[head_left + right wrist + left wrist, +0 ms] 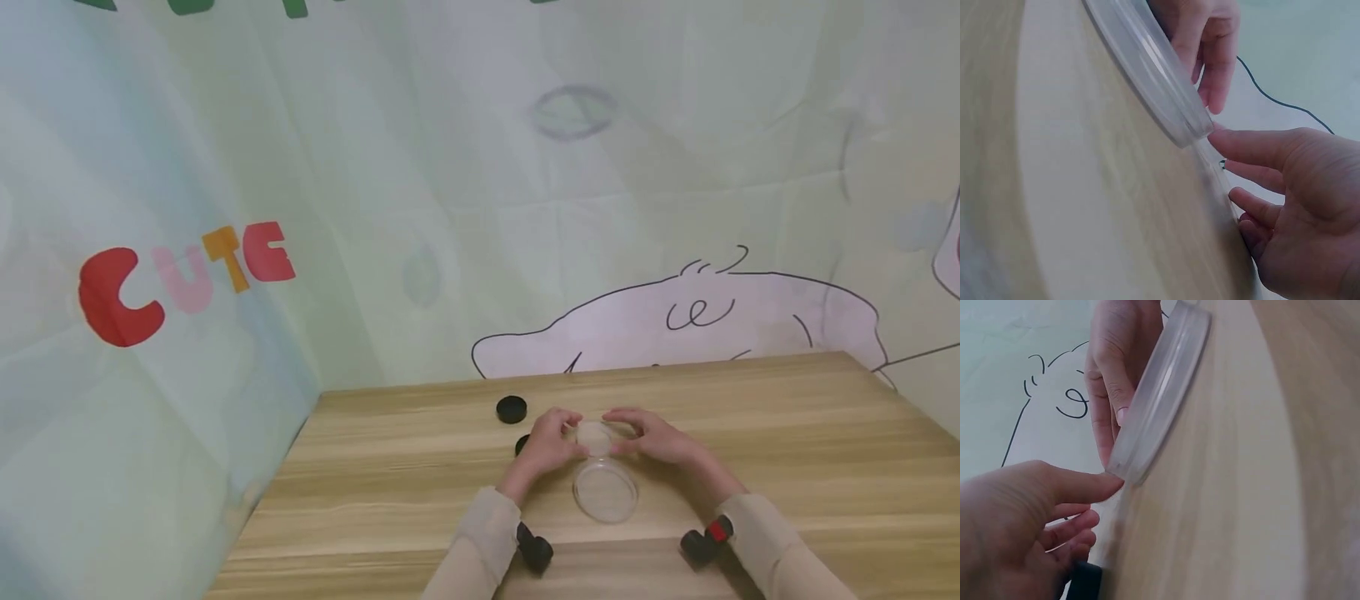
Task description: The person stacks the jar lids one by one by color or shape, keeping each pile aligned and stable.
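Two clear round petri dishes lie one behind the other. The far petri dish (595, 438) sits between my two hands. My left hand (551, 443) holds its left side between thumb and fingers, and my right hand (654, 437) holds its right side the same way. Closer to me, the near petri dish (606, 493) rests flat on the table, its rim close to the far one. From the left wrist, the near petri dish (1163, 394) shows edge-on and hides much of the far one. The right wrist view shows the near petri dish (1154, 75) likewise.
A black round cap (512, 409) lies on the wooden table (375, 500) left of the hands. Another black round piece (522, 445) is partly hidden behind my left hand. A printed cloth (420, 208) hangs behind the table.
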The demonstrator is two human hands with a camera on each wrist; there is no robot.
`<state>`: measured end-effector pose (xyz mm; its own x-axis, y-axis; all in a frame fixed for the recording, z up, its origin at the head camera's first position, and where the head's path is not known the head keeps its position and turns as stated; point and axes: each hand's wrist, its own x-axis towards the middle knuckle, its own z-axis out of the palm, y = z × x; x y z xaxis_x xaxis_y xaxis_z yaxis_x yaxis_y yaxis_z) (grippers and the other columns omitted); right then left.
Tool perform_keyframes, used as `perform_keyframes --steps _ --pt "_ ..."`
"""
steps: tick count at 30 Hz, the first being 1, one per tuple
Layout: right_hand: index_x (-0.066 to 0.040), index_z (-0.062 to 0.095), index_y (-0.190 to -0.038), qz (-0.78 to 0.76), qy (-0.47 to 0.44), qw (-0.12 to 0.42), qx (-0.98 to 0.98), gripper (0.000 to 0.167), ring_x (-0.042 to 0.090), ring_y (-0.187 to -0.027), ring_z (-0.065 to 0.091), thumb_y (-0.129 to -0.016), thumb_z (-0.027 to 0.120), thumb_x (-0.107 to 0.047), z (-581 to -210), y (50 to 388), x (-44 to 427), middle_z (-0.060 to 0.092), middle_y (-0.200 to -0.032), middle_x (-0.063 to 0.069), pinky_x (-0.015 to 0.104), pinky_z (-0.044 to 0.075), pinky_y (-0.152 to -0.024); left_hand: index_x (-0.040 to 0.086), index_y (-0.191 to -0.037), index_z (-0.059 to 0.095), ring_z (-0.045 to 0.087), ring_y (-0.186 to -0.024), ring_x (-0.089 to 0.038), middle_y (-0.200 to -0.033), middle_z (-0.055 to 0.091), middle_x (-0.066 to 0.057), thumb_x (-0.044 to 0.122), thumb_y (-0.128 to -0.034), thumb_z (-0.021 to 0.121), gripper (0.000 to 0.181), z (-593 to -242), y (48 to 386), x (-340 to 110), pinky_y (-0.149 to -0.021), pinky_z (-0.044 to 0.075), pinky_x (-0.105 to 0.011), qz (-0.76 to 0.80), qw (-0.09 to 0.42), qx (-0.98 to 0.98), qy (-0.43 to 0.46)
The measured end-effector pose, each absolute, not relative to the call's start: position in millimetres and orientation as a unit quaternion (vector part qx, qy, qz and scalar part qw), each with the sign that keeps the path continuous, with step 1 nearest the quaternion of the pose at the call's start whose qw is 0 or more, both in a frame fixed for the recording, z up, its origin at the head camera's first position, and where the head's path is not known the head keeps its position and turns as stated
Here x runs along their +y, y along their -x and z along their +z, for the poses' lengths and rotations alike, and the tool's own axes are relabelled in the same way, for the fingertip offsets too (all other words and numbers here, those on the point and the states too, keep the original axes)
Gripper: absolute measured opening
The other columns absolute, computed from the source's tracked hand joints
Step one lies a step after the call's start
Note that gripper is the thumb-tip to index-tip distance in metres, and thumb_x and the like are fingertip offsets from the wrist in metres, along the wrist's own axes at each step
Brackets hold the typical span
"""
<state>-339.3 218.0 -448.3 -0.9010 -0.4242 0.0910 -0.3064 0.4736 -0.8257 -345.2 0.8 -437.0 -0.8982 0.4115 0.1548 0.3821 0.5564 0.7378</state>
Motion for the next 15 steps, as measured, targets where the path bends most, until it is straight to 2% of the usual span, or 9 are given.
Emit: perform_keyframes --steps 6,12,15 --pt "0.011 0.053 -0.129 -0.442 0.22 0.036 0.869 0.054 0.061 -0.133 0.028 -0.085 0.071 -0.014 -447 336 213 0.037 -0.142 0.04 0.072 0.024 -0.107 -0.004 -0.115 0.067 0.059 -0.099 -0.024 -0.108 0.068 -0.014 0.01 -0.0747 0.081 0.045 -442 350 -2 -0.087 0.049 -0.03 0.398 0.007 0.888 -0.232" --pt "0.011 0.055 -0.126 -0.434 0.221 0.02 0.873 0.051 0.061 -0.132 0.03 -0.085 0.072 -0.013 -451 335 210 0.039 -0.14 0.04 0.073 0.023 -0.106 -0.002 -0.109 0.071 0.056 -0.089 -0.016 -0.104 0.07 -0.013 0.011 -0.0754 0.081 0.037 -448 353 -3 -0.078 0.045 -0.023 0.392 -0.005 0.885 -0.25" --pt "0.01 0.054 -0.127 -0.441 0.214 0.02 0.871 0.052 0.06 -0.133 0.03 -0.084 0.072 -0.013 -452 336 210 0.038 -0.142 0.04 0.073 0.022 -0.106 0.0 -0.11 0.072 0.056 -0.088 -0.014 -0.105 0.071 -0.011 0.013 -0.0763 0.081 0.038 -449 355 -4 -0.079 0.045 -0.022 0.385 -0.014 0.886 -0.26"
